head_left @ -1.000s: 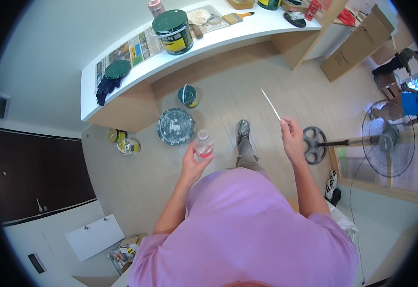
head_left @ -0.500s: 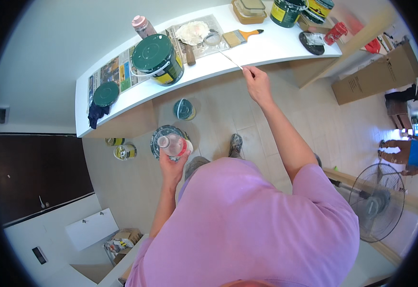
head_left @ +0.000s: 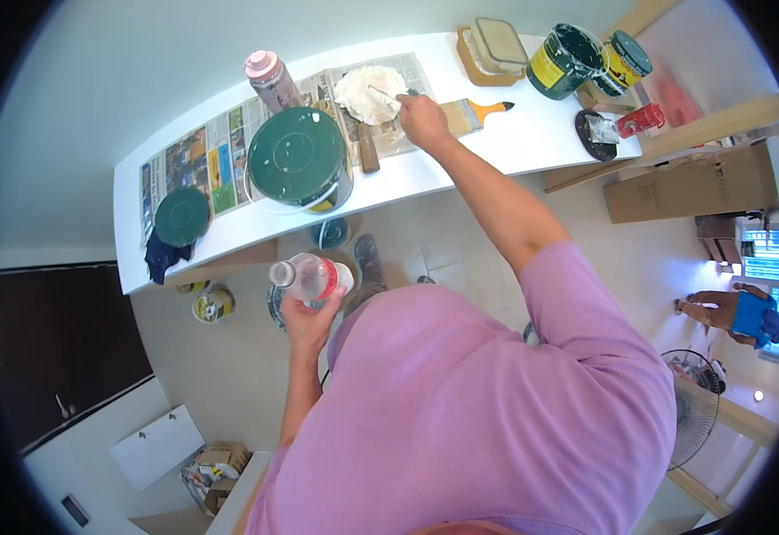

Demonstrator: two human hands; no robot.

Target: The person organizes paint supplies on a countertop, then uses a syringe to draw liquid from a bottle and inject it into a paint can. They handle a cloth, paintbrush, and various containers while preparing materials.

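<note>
The left hand [head_left: 307,323] wraps its fingers around a clear plastic bottle [head_left: 307,276], narrow-necked and banded in red, held over the floor in front of a white worktop [head_left: 532,134]. The bottle partly hides a paint-smeared round object [head_left: 275,303] below. On the worktop stands a bucket [head_left: 297,156], its smooth green lid flecked with white, beside a worn wooden handle [head_left: 368,150]. Beyond, the right hand [head_left: 423,123], fingers closed on a thin pale stick [head_left: 384,92], reaches over a ragged, creased white mound [head_left: 363,100] on newspaper [head_left: 225,160]; the tip seems to meet it, though contact is hard to confirm. A flat-bristled brush [head_left: 463,116] lies by the wrist. At far right, a sleeve cuts off a wire-caged fan [head_left: 692,415].
</note>
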